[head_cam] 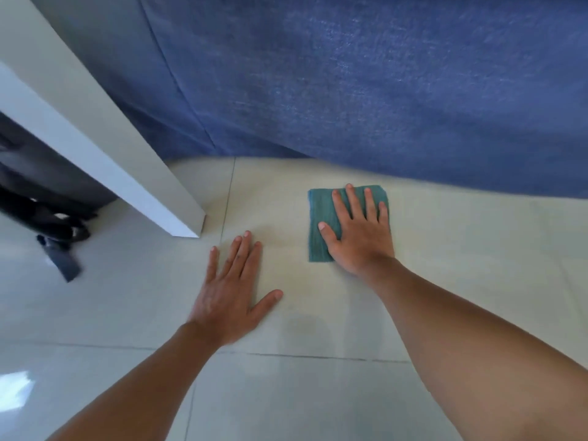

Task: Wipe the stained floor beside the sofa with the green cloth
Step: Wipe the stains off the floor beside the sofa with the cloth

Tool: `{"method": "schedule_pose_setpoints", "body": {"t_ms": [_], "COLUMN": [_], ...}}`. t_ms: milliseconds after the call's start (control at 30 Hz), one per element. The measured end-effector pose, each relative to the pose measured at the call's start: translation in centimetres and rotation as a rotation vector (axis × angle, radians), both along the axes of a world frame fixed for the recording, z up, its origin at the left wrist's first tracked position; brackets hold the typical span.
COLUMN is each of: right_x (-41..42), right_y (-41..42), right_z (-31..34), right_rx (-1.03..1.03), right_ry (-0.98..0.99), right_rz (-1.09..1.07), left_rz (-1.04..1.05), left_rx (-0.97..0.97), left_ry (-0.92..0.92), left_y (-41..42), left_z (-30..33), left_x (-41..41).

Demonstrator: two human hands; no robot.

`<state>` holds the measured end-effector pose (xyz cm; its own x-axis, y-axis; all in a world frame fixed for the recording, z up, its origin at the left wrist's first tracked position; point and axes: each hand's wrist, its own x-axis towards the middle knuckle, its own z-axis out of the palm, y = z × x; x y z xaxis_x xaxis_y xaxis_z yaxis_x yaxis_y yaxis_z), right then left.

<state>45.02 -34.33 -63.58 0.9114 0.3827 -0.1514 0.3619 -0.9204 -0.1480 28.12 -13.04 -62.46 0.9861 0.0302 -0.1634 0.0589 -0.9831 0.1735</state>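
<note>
A folded green cloth [319, 218] lies flat on the pale tiled floor [445, 249], close to the base of the blue sofa [350, 84]. My right hand [359, 230] presses palm-down on the cloth with fingers spread, covering its right half. My left hand [232, 288] rests flat on the bare tile to the left of the cloth, fingers apart, holding nothing. A faint yellowish smear shows on the tile between and below the two hands.
A white table leg or panel [127, 173] slants down to the floor left of the hands. A dark bag with straps [54, 224] lies beyond it at far left. Grout lines cross the tiles in front.
</note>
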Motion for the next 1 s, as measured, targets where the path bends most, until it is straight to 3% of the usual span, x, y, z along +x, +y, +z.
{"method": "schedule_pose_setpoints", "body": {"t_ms": [367,1000], "right_x": [-7.7,-15.3], "right_y": [15.2,18.2], "right_z": [-0.3,0.0], "right_rx": [0.079,0.119], "right_ry": [0.061,0.077], "right_rz": [0.363,0.523], "left_rz": [0.252,0.299], "left_rx": [-0.032,-0.093], "left_ry": [0.038,0.035], "left_y": [7.8,9.6], "left_z": [0.5,1.2], "left_x": [-9.3,-11.9]}}
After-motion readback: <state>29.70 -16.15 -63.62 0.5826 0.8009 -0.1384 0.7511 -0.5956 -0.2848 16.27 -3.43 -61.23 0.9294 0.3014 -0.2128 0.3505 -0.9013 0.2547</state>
